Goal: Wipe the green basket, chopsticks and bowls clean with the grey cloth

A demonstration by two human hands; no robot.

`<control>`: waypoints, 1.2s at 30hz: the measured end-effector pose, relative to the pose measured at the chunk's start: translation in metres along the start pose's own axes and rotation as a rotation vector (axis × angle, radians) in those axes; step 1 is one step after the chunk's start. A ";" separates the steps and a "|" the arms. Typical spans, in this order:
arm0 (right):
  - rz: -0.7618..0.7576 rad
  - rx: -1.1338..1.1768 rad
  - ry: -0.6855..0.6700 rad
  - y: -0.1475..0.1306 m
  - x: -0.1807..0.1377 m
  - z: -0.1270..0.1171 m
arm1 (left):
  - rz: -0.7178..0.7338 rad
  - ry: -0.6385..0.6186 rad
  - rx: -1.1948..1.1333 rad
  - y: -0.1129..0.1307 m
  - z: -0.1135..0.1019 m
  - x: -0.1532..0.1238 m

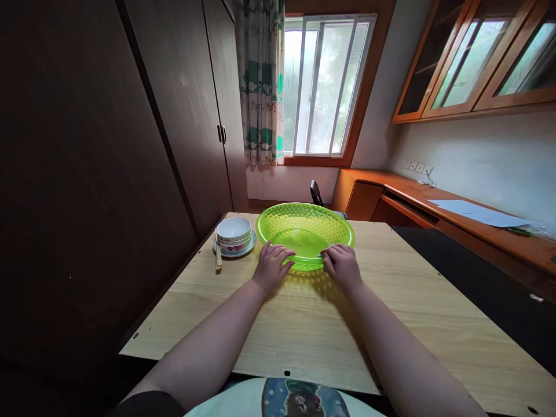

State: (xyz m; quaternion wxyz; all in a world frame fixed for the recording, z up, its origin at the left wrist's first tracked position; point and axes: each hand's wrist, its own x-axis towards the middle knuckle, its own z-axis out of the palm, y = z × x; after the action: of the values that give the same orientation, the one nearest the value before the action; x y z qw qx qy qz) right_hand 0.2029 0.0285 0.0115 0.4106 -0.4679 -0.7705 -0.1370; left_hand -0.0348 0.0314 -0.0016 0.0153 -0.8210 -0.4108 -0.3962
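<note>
A wide, translucent green plastic basin (304, 223) stands on the light wooden table (417, 313) in front of me. My left hand (273, 266) rests at its near left rim, fingers stretched out flat toward the basin. At the near right rim my right hand (341, 265) has its fingers curled against the edge; whether they grip the rim is unclear. The basin looks empty.
Left of the basin, stacked white bowls (234, 231) sit on a saucer, with chopsticks (218, 255) lying beside them. A dark wardrobe (130, 145) lines the left side. A wooden desk (456, 217) with papers runs along the right wall under glass cabinets. A window (324, 87) is ahead.
</note>
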 end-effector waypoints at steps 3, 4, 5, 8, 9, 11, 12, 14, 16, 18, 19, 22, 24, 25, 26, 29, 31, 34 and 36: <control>0.067 -0.018 0.038 0.007 0.000 0.000 | 0.001 0.011 0.001 -0.001 0.000 0.000; 0.076 -0.022 0.048 0.007 0.000 0.000 | -0.001 0.014 0.002 -0.001 0.001 0.000; 0.075 -0.024 0.054 0.006 -0.001 0.001 | -0.004 0.017 0.004 -0.001 0.001 0.000; 0.015 -0.018 0.031 -0.003 -0.001 0.001 | -0.011 0.021 0.006 -0.001 0.001 0.000; -0.011 -0.016 0.015 -0.007 -0.002 0.001 | -0.010 0.021 0.005 -0.001 0.001 0.000; -0.049 -0.019 -0.015 -0.011 -0.002 0.001 | -0.006 0.018 0.005 -0.002 0.000 0.000; -0.053 -0.021 -0.019 -0.011 -0.001 0.001 | -0.005 0.016 0.007 -0.002 0.000 0.000; -0.028 -0.026 -0.005 -0.008 -0.001 0.001 | -0.003 0.013 0.013 -0.002 0.000 0.000; 0.026 -0.033 0.023 -0.002 -0.001 0.001 | -0.003 0.011 0.018 -0.002 0.000 0.001; 0.089 -0.041 0.059 0.003 -0.001 0.002 | -0.001 0.011 0.018 -0.002 0.000 0.001; 0.116 -0.046 0.077 0.005 -0.001 0.003 | 0.000 0.011 0.017 -0.002 0.000 0.001; 0.170 -0.056 0.116 0.005 -0.001 0.005 | 0.001 0.015 0.016 -0.002 0.000 0.001; 0.196 -0.065 0.123 0.003 -0.002 0.006 | 0.000 0.018 0.022 -0.002 0.001 0.001; 0.214 -0.072 0.126 0.002 -0.002 0.006 | 0.001 0.020 0.025 -0.002 0.001 0.001; 0.235 -0.080 0.128 0.000 -0.002 0.006 | 0.000 0.020 0.028 -0.002 0.000 0.001; 0.281 -0.099 0.134 -0.001 -0.002 0.006 | -0.004 0.018 0.031 -0.002 0.000 0.001; 0.272 -0.100 0.147 0.000 -0.001 0.006 | -0.007 0.017 0.031 -0.002 0.000 0.001; 0.217 -0.081 0.161 0.001 0.000 0.006 | -0.006 0.022 0.025 -0.002 0.001 0.001; 0.191 -0.079 0.152 0.002 0.000 0.005 | -0.006 0.024 0.016 -0.003 0.001 0.000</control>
State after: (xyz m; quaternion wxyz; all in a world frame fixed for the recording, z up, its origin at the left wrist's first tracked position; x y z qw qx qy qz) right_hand 0.2015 0.0329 0.0081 0.4604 -0.5432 -0.6831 -0.1624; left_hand -0.0358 0.0340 -0.0030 0.0259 -0.8148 -0.4162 -0.4028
